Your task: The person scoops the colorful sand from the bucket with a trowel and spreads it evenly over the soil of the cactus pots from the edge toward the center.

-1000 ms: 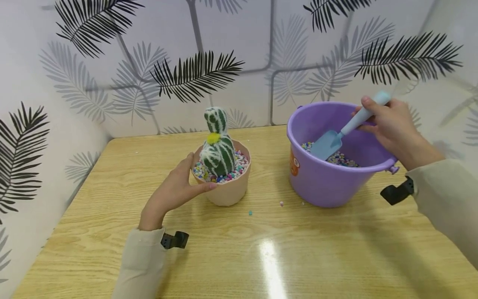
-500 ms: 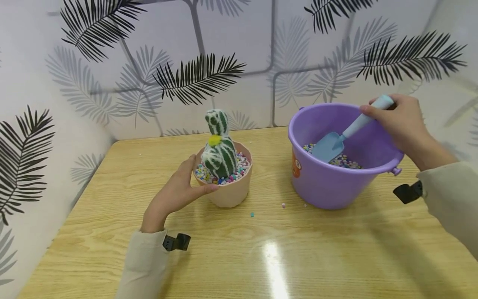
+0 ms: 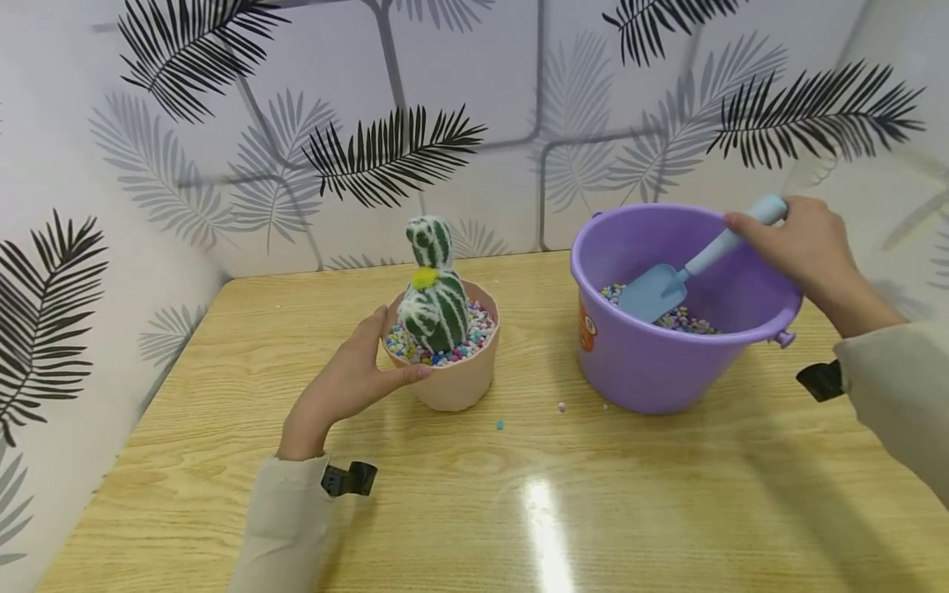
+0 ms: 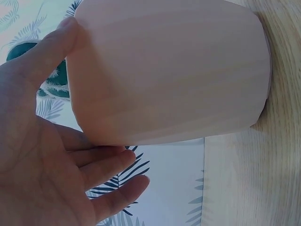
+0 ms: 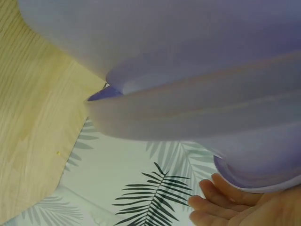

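Note:
My left hand [image 3: 344, 383] holds the peach flowerpot [image 3: 454, 387], thumb along the front of its rim and fingers at its left side. In the left wrist view some fingers reach past the pot's wall [image 4: 174, 70]. A green cactus with white fuzz [image 3: 437, 317] and a yellow flower stands in the pot among colourful pebbles [image 3: 480, 328]. A light blue hand shovel [image 3: 656, 292] leans inside the purple bucket [image 3: 652, 371], blade on the pebbles. My right hand [image 3: 808, 247] is beside its handle. The right wrist view shows its loose fingers [image 5: 211, 197] outside the bucket.
Everything stands on a wooden table [image 3: 415, 511] against a wall with a leaf pattern. A few stray pebbles [image 3: 562, 407] lie between pot and bucket. The bucket's side knob [image 3: 784, 338] sticks out at the right.
My right hand has shifted slightly right and its fingers have loosened from the shovel's handle. The shovel's handle has dipped a little. My left hand stays at the pot.

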Demonstrator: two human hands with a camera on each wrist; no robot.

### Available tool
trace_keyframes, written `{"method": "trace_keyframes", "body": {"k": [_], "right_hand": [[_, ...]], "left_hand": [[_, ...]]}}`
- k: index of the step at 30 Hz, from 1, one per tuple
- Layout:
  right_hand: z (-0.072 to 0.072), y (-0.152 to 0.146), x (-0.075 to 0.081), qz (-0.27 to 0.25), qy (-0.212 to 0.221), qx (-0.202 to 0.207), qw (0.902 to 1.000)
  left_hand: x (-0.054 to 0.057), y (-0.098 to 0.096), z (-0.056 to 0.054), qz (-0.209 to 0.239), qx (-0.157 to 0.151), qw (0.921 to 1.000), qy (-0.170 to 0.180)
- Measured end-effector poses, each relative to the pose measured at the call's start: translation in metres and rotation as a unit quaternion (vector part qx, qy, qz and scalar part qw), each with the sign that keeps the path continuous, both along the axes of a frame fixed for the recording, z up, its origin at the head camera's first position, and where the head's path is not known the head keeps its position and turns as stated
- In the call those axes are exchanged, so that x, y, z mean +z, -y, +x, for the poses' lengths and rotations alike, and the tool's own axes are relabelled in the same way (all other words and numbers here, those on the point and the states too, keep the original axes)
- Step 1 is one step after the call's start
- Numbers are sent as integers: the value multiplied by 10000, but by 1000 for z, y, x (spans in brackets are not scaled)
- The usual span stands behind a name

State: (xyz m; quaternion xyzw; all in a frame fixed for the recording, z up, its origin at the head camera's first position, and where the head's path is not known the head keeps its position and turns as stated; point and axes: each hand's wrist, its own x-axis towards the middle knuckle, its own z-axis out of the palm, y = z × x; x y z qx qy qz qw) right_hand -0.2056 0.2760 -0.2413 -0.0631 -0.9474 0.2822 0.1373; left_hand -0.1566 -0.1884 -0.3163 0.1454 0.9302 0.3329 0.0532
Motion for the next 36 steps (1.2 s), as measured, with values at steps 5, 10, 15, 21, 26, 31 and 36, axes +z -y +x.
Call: {"method": "trace_keyframes", "body": {"k": [5, 10, 15, 21, 26, 31, 36], "right_hand": [[-2, -7, -4, 16, 296, 58, 9995], [-1, -10, -8, 8, 387, 108, 9992], [-1, -6, -8, -275, 504, 102, 9983], [-4, 0, 1, -272, 450, 108, 9986], [-6, 3, 12, -317, 285, 182, 9989], [-8, 9, 23, -139, 365, 355, 9986], [-11, 18, 32, -165, 539, 674, 9961]], "left_hand": [[0, 0, 0, -5, 13, 10000, 67], [-1, 0, 2, 17, -32, 9999, 135], [0, 4, 3, -4, -40, 9998, 193], [9, 16, 3, -216, -63, 9994, 249], [28, 27, 0, -534, 54, 9985, -71], [49, 32, -8, -853, 444, 9944, -442], [68, 30, -20, -1164, 836, 9851, -950]]}}
